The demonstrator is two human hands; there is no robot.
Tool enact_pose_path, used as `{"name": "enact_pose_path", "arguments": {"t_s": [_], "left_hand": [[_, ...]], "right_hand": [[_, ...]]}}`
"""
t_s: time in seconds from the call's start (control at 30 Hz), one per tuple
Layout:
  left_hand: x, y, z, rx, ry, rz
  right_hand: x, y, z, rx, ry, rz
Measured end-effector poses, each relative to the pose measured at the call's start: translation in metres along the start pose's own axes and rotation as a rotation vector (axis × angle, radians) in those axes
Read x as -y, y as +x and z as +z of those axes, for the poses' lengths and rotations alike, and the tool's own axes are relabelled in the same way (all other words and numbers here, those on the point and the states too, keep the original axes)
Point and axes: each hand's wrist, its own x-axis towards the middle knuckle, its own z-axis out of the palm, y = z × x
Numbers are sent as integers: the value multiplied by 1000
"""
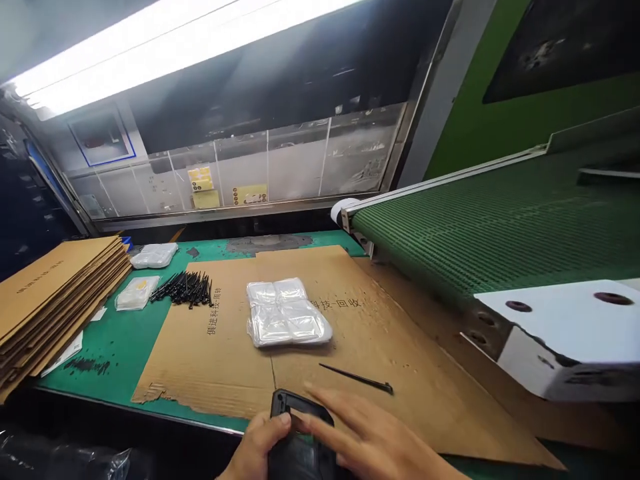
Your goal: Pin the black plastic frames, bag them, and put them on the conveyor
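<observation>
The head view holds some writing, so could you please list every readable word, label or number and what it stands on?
"俱进科技-周转": flattened cardboard sheet, left side, sideways; second-last character uncertain.
"科技-回收": same sheet, right of the clear plastic bags.
Stack of cardboard: characters too blurred to read.
Yellow labels and blue-bordered sheet behind: too small to read.

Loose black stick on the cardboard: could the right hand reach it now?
Probably yes: the right hand is close to the loose black stick, and nothing visible lies between them, though that hand is busy at the black part.
</observation>
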Motion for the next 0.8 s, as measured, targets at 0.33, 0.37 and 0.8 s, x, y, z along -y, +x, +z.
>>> {"name": "enact_pose_path", "arguments": {"t_s": [0.33,0.37,0.8], "left_hand": [[-8,-27,-2,-400,-510,-179],[-9,-28,0,-419,-552,-194],[-7,-27,3,-487,-711,-187]], "right_hand": [[-49,-60,89,-50,4,757],[-39,-57,86,-57,32,764],[85,-8,54,-136,1016,878]]}}
